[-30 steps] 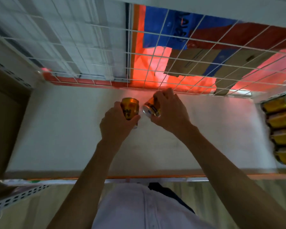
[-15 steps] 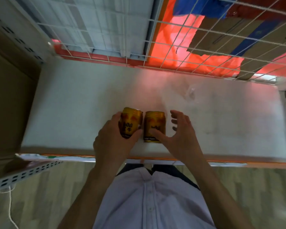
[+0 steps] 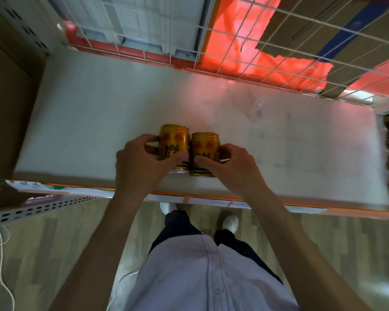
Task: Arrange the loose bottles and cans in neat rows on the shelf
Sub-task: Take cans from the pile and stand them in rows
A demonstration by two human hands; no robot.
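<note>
Both forearms reach forward over the front edge of the white shelf (image 3: 94,113), where two gold cans stand upright side by side. The left hand (image 3: 139,163) curls fingers and thumb around the left can (image 3: 174,140); the right hand (image 3: 233,168) wraps the right can (image 3: 204,146) likewise, thumbs facing the camera

White wire grid (image 3: 240,48); cardboard boxes (image 3: 305,25); white cord (image 3: 1,265) on wood floor (image 3: 54,243).
</note>
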